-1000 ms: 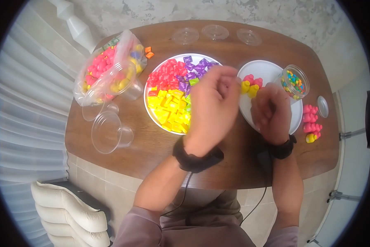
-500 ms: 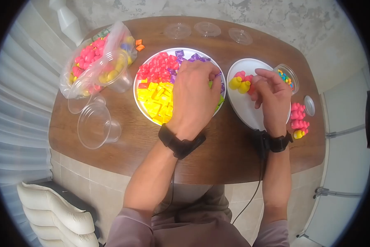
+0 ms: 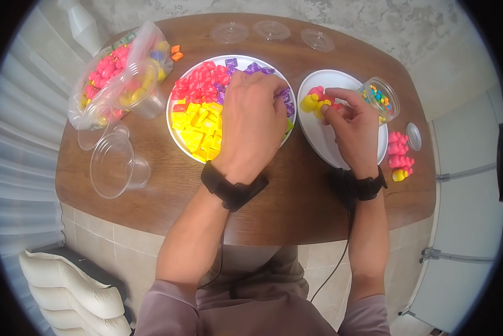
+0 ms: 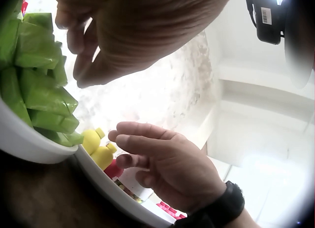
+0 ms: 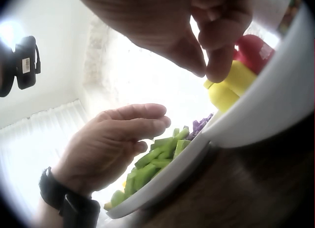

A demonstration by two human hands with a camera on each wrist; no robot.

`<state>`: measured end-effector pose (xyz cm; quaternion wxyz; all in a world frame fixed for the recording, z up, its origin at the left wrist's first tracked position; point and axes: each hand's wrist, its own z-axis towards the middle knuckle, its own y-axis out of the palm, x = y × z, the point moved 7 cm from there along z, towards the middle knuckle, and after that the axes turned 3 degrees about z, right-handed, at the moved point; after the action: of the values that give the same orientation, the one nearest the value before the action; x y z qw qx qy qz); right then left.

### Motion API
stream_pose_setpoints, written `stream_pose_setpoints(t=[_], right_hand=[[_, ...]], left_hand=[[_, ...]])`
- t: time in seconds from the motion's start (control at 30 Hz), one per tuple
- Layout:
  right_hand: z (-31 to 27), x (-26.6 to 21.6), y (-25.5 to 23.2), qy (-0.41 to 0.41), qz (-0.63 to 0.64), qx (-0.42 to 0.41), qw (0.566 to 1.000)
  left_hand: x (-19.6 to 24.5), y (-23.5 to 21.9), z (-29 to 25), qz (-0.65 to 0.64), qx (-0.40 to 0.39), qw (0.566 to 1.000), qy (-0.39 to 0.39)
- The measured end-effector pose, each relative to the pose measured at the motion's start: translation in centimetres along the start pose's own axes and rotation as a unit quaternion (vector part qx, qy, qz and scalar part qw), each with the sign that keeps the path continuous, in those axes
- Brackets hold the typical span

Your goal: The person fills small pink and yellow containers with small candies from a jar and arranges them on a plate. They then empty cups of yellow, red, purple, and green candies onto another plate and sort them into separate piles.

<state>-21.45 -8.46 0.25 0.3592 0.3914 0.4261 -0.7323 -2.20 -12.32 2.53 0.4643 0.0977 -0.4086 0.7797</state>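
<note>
My left hand (image 3: 251, 120) hovers over the round white plate (image 3: 169, 120), its fingers bent downward. Green wrapped candies (image 4: 44, 80) lie close below the fingertips, and no candy shows between them. Red candies (image 3: 198, 81), yellow ones (image 3: 195, 131) and purple ones (image 3: 285, 98) fill other parts of that plate. Above the second white plate (image 3: 313, 134) is my right hand (image 3: 356, 126), thumb and fingers loosely bent and apart in the left wrist view. Yellow bottle-shaped pieces (image 3: 308, 103) and pink ones (image 3: 317, 90) stand on this plate, right by its fingertips.
A jar of colourful small sweets (image 3: 381, 99) lies tilted at the right plate's edge. Beside it are a row of pink pieces (image 3: 398, 148) and a lid (image 3: 413, 136). Leftward are a filled plastic bag (image 3: 108, 75) and clear cups (image 3: 112, 165); clear lids (image 3: 229, 32) lie at the back.
The left hand has gone from above the gap between the plates down to the candies on the left plate. The right hand's fingers have spread near the yellow and pink pieces. The head view has shifted.
</note>
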Motion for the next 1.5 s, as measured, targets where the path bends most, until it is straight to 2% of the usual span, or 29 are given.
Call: stream_pose_setpoints(t=[0.17, 0.3, 0.37, 0.47, 0.7, 0.77, 0.9, 0.97, 1.1, 1.17, 1.27, 1.5], right_hand=[[0.0, 0.2, 0.2, -0.025, -0.061, -0.022, 0.998], [-0.2, -0.1, 0.3, 0.0, -0.082, -0.03, 0.996], [-0.2, 0.3, 0.1, 0.07, -0.054, -0.02, 0.996], [-0.2, -0.1, -0.1, 0.071, -0.011, 0.004, 0.997], [-0.1, -0.8, -0.5, 0.082, 0.08, 0.005, 0.993], [-0.1, -0.8, -0.5, 0.095, 0.197, -0.013, 0.976], [-0.2, -0.5, -0.6, 0.111, 0.293, -0.024, 0.949], [-0.3, -0.5, -0.3, 0.123, 0.331, -0.044, 0.934], [-0.4, -0.9, 0.5, 0.126, 0.297, -0.027, 0.946], [-0.6, -0.7, 1.2, 0.171, 0.271, -0.058, 0.946], [-0.7, -0.6, 1.1, 0.171, 0.259, -0.089, 0.946], [-0.4, 0.2, 0.4, 0.197, 0.311, -0.074, 0.927]], left_hand=[[0.0, 0.2, -0.1, -0.018, -0.004, 1.0, -0.011], [0.0, 0.3, -0.1, -0.009, -0.002, 1.0, -0.014], [0.2, 0.3, -0.1, -0.019, 0.0, 1.0, -0.008], [0.6, 0.2, -0.1, -0.036, 0.004, 0.999, -0.008], [1.6, 0.7, -0.3, -0.068, -0.013, 0.997, 0.018], [2.1, 0.9, -0.5, -0.123, -0.028, 0.992, 0.021], [2.7, 1.0, -0.8, -0.128, -0.023, 0.99, 0.047], [2.6, 1.6, -0.8, -0.129, -0.094, 0.987, 0.026], [2.7, 1.7, -0.7, -0.123, -0.104, 0.987, 0.031], [2.9, 1.3, -0.6, -0.134, -0.079, 0.987, 0.046], [2.9, 1.2, -0.5, -0.133, -0.062, 0.987, 0.061], [2.7, 1.4, -0.4, -0.174, -0.096, 0.979, 0.046]])
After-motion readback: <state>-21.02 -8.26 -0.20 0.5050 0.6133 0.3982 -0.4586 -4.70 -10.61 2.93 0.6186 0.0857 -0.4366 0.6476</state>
